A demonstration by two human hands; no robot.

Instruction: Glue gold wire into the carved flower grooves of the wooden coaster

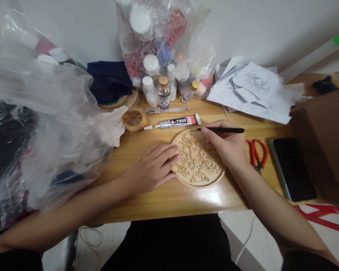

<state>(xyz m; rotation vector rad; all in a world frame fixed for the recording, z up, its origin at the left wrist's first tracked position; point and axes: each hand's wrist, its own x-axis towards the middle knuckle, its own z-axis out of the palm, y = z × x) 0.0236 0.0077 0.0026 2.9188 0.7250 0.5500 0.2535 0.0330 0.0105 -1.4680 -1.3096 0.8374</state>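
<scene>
A round wooden board [196, 181] lies on the table, bearing a raised flower pattern of gold wire [203, 154]. My left hand [157, 165] rests at the board's left rim, its fingers stretched out and steadying nothing else. Between the thumb and fingers of my right hand [231, 145] is a slim, black, tweezers-like tool [228, 130]. Its thin tip points left, over the board's upper edge; whether the tip grips anything is too small to tell. Just behind the board lies a B-7000 glue tube [179, 121], beside a spool of gold wire [135, 119].
Red-handled pliers [258, 152] and a phone [293, 169] lie on the right, near a cardboard box [324, 139]. Small bottles [164, 92], a pen-like tool [169, 110], drawn paper sheets [251, 88] and a stuffed plastic bag [164, 37] stand behind. More plastic bags [59, 124] crowd the left.
</scene>
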